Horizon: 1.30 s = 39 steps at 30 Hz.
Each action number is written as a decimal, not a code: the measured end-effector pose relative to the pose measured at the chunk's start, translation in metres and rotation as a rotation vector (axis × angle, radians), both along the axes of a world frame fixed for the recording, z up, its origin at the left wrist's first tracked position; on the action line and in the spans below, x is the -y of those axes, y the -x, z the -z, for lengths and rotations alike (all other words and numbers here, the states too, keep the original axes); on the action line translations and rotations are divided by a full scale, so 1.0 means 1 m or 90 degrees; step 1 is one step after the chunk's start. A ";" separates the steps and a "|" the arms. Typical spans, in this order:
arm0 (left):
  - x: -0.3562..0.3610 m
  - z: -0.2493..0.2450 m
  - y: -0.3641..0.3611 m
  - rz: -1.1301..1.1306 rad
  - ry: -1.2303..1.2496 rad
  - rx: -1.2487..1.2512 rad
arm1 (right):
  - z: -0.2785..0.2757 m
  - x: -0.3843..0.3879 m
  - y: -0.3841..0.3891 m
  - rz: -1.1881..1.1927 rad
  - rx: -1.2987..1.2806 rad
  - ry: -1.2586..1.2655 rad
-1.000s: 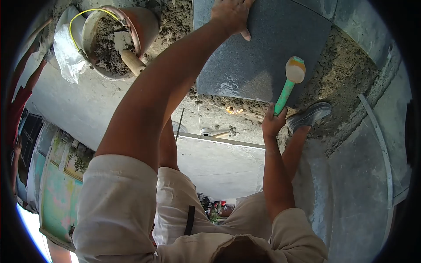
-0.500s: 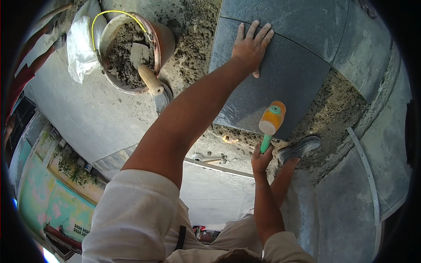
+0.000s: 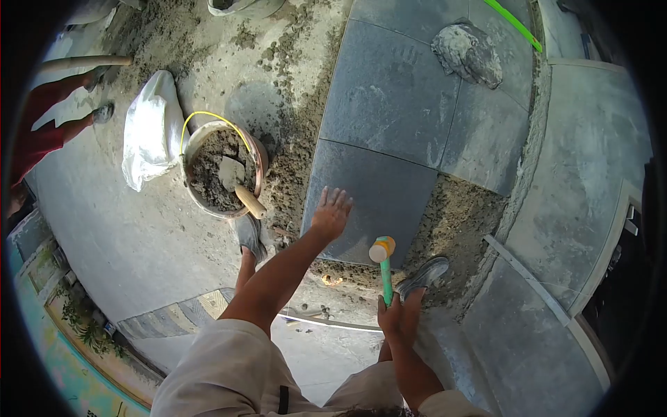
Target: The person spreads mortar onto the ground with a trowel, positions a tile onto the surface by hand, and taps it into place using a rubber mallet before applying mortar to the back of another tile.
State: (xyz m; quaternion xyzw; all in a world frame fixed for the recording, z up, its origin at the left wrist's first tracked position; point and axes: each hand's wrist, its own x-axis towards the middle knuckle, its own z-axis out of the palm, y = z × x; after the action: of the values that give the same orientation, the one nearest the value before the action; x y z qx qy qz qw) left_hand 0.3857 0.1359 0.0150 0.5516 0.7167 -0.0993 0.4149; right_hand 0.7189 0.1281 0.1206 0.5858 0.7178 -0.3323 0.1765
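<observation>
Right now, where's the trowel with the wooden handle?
In the head view, left of centre, the trowel rests in the grey mix inside the yellow-handled bucket, to the left of the person's left hand.

We have a bucket (image 3: 262, 161) left of the front tile (image 3: 382, 191), trowel (image 3: 231, 174) inside; sack (image 3: 154, 128) left of bucket; mallet (image 3: 383, 256) over the tile's near edge; bundle (image 3: 469, 55) on rear tiles (image 3: 392, 90).
</observation>
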 end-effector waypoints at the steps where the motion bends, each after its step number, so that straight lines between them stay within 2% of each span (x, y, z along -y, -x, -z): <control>1: 0.022 -0.027 -0.003 0.008 0.030 0.047 | -0.018 -0.004 0.002 0.005 -0.015 -0.018; 4: 0.116 -0.083 -0.012 -0.113 -0.038 0.116 | -0.064 -0.019 0.005 -0.005 -0.015 -0.018; 5: 0.155 -0.089 -0.020 -0.193 -0.071 0.127 | -0.075 -0.026 0.003 -0.178 -0.020 -0.161; 6: 0.178 -0.118 -0.012 -0.189 -0.032 0.125 | -0.084 -0.032 0.002 -0.351 -0.021 -0.305; 8: 0.230 -0.147 -0.007 -0.213 0.051 0.123 | -0.085 -0.032 0.003 -0.299 -0.003 -0.285; 10: 0.284 -0.165 -0.012 -0.303 0.030 0.082 | -0.096 -0.036 0.027 0.279 0.023 0.128; 11: 0.293 -0.185 -0.008 -0.356 0.100 0.095 | -0.096 -0.034 0.026 0.281 0.023 0.127; 12: 0.299 -0.200 -0.003 -0.410 0.166 0.106 | -0.088 -0.034 0.028 0.372 -0.043 0.144; 13: 0.323 -0.200 -0.015 -0.462 0.105 0.072 | -0.079 -0.035 0.032 0.465 -0.112 0.160; 14: 0.346 -0.200 -0.031 -0.514 0.041 0.038 | -0.065 -0.037 0.030 0.466 -0.119 0.155; 16: 0.357 -0.217 -0.048 -0.548 0.104 0.043 | -0.052 -0.026 0.015 0.622 -0.271 0.275; 18: 0.361 -0.229 -0.070 -0.573 0.242 0.058 | -0.045 -0.026 0.019 0.670 -0.307 0.300; 19: 0.362 -0.233 -0.080 -0.620 0.262 0.068 | -0.048 -0.028 0.026 0.717 -0.339 0.323; 20: 0.358 -0.230 -0.086 -0.668 0.277 0.075 | -0.048 -0.035 0.040 0.728 -0.342 0.324; 22: 0.336 -0.231 -0.077 -0.642 0.315 0.072 | -0.052 -0.047 0.065 0.622 -0.246 0.274; 23: 0.329 -0.230 -0.077 -0.631 0.346 0.072 | -0.046 -0.052 0.068 0.633 -0.238 0.282; 24: 0.334 -0.221 -0.084 -0.626 0.363 0.067 | -0.039 -0.057 0.068 0.625 -0.283 0.268; 26: 0.350 -0.189 -0.099 -0.399 0.249 -0.014 | -0.025 -0.070 0.066 0.625 -0.316 0.269; 28: 0.338 -0.158 -0.102 -0.301 0.135 -0.010 | -0.015 -0.086 0.065 0.637 -0.335 0.254; 30: 0.283 -0.138 -0.097 -0.267 0.092 0.010 | -0.001 -0.099 0.054 0.625 -0.349 0.257; 34: 0.171 -0.063 -0.079 -0.236 -0.082 0.044 | 0.029 -0.130 0.035 0.602 -0.364 0.237; 39: 0.048 0.029 -0.047 -0.154 -0.195 -0.035 | 0.045 -0.150 0.034 0.611 -0.363 0.243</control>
State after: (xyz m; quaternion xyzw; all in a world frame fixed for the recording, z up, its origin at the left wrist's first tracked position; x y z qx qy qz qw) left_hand 0.4323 0.0882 -0.0136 0.5151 0.7956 0.0470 0.3154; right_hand 0.6852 0.2779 0.0758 0.6902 0.3192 -0.6430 -0.0913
